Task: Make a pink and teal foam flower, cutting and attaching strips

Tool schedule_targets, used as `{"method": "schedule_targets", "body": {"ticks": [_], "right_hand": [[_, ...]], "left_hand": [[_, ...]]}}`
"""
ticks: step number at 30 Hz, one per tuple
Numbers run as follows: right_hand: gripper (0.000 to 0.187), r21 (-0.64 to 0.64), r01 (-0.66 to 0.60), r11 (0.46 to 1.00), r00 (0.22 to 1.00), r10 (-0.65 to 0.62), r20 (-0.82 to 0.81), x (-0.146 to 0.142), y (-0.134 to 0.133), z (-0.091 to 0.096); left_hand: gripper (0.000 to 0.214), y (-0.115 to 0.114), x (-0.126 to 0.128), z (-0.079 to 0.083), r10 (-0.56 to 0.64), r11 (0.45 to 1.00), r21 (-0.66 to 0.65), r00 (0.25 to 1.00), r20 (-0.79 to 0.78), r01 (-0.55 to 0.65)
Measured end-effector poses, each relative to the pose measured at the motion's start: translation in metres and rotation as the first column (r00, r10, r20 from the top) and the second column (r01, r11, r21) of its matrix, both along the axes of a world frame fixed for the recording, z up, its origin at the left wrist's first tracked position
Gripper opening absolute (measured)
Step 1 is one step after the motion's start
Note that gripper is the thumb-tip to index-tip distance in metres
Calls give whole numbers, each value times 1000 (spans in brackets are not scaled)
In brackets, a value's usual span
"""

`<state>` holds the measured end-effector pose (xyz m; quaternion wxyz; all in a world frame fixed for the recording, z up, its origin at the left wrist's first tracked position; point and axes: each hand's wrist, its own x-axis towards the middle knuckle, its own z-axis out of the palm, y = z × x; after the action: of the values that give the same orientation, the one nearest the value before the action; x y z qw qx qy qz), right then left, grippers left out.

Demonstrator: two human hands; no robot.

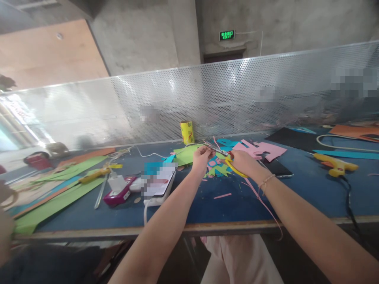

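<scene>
My right hand [241, 157] is wrapped round yellow-handled scissors [217, 149], whose blades point left toward my other hand. Fingers pinched, my left hand [203, 156] is at the blade tips; whatever it holds is too small to make out. Green paper [186, 155], blue paper [226, 142] and pink paper [272, 151] lie around both hands. Below them are cut scraps of green paper [220, 170]. A thin pink paper strip [260, 201] hangs from near my right wrist over the table's front edge.
Two yellow glue guns, one at right [337, 163] and one at left [94, 175], lie on the blue table [201, 211]. A purple power strip [118, 195] and a phone [161, 183] are left of my forearm. A yellow roll [187, 132] stands by the perforated metal screen [160, 102].
</scene>
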<state>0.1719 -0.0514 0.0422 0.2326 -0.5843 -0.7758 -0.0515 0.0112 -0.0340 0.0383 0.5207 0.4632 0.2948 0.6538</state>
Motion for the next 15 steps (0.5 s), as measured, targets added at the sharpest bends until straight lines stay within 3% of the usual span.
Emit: {"method": "schedule_targets", "body": {"ticks": [15], "right_hand": [[38, -52, 1, 999, 999, -3, -36, -7, -7, 5]], "left_hand": [[13, 0, 0, -1, -4, 1000, 9, 1000, 16, 3]]}}
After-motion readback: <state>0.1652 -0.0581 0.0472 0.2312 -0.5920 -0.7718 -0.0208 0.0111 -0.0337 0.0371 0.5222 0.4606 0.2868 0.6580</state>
